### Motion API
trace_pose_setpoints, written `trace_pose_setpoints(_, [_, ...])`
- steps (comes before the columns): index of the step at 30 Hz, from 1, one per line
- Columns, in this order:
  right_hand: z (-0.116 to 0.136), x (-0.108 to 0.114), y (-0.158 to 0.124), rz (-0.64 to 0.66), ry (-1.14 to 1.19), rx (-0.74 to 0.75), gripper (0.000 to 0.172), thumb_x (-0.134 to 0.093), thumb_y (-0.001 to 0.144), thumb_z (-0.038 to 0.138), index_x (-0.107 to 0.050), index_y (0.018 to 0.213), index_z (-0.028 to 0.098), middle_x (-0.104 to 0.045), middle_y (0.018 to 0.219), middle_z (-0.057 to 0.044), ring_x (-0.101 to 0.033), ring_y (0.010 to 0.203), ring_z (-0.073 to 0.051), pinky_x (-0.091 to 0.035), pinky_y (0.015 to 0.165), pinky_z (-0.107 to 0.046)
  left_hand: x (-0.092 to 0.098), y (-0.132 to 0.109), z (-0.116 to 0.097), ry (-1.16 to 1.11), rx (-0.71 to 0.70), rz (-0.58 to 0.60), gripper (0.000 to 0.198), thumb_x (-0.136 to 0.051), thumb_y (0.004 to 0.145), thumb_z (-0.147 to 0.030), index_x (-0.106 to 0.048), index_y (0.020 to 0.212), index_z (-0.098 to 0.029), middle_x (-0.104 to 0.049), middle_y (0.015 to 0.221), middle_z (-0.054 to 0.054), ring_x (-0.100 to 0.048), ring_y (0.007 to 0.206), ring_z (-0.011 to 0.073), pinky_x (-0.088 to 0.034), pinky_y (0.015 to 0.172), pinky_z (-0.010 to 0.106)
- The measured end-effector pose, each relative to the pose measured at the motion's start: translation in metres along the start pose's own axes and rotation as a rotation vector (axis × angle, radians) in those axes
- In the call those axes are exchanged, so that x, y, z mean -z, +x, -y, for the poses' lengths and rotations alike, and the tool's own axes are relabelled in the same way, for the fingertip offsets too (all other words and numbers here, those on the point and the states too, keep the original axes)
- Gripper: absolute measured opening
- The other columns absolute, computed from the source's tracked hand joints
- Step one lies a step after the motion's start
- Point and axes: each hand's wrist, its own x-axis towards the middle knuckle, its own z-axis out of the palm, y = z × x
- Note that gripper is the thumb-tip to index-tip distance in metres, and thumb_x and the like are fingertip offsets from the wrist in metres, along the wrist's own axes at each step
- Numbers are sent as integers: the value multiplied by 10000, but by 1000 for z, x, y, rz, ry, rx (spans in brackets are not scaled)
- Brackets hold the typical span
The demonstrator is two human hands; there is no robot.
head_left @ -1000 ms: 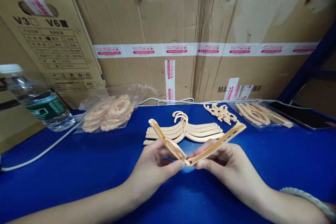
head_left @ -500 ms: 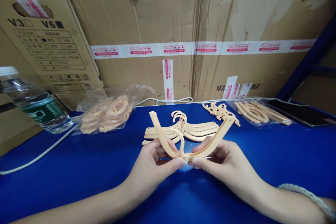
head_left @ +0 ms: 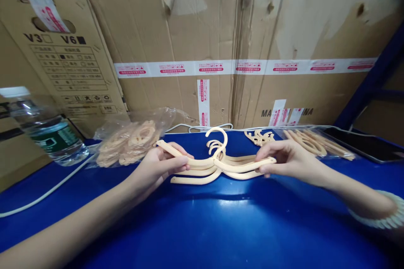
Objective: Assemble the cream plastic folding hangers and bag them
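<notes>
A cream plastic clothes hanger [head_left: 199,162] spans the gap between my two hands, its hook pointing up. My left hand [head_left: 166,163] pinches its left arm, thumb in front and fingers behind. On the opposite side my right hand [head_left: 282,160] grips the right arm near its tip. Right behind and below it lie several similar hangers [head_left: 193,181] in a stack on the blue table, hooks toward the back. The held hanger covers part of them, and I cannot tell whether it touches them.
Loose cream hook pieces [head_left: 259,136] lie behind my right hand. Clear bags of cream parts sit at left [head_left: 131,143] and right [head_left: 318,143]. A water bottle [head_left: 52,138], a white cable [head_left: 53,191], a dark flat device [head_left: 362,145] and cardboard boxes [head_left: 176,101] border the blue table [head_left: 202,227].
The hanger, bent upward in a V before, is now spread nearly straight with its hook up. My hands have moved apart along its arms, and the hanger is now over the stack.
</notes>
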Motion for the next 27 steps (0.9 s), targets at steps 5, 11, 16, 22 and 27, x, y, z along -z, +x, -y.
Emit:
trace_pose_setpoints(5, [1, 16, 0, 64, -455, 239, 173, -708, 845, 346, -705, 839, 173, -705, 821, -59, -654, 766, -187, -506, 702, -290, 22, 11, 2, 307, -77, 64, 244, -839, 692, -299, -670, 813, -171, -713, 781, 10, -653, 717, 125, -506, 655, 190])
trace_pose_setpoints(11, [3, 20, 1, 176, -601, 307, 150, -685, 872, 318, -710, 813, 183, -663, 840, -53, -616, 779, -170, -480, 717, -296, 33, 13, 5, 793, -352, 282, 157, -749, 792, -313, -683, 830, -176, -693, 791, 25, -642, 725, 162, -488, 640, 244])
trace_pose_setpoints(16, [-1, 21, 3, 267, -648, 293, 109, -688, 871, 272, -712, 814, 183, -662, 778, -40, -604, 783, -177, -460, 748, -312, 25, 7, 5, 936, -625, 446, 78, -679, 849, -189, -671, 775, -165, -651, 880, 50, -625, 824, 163, -487, 736, 262])
trace_pose_setpoints(22, [-7, 19, 4, 297, -646, 272, 126, -676, 884, 260, -710, 799, 174, -659, 752, -34, -592, 769, -175, -464, 718, -303, 20, 5, 9, 1086, -762, 504, 111, -625, 867, -128, -609, 764, -168, -616, 922, 56, -581, 894, 180, -464, 786, 291])
trace_pose_setpoints(27, [-17, 15, 3, 195, -711, 255, 121, -668, 885, 235, -732, 799, 177, -663, 809, -51, -620, 773, -187, -486, 724, -311, 24, 9, 15, 1199, -855, 425, 160, -579, 899, -137, -573, 742, -169, -622, 915, 55, -582, 818, 165, -454, 716, 278])
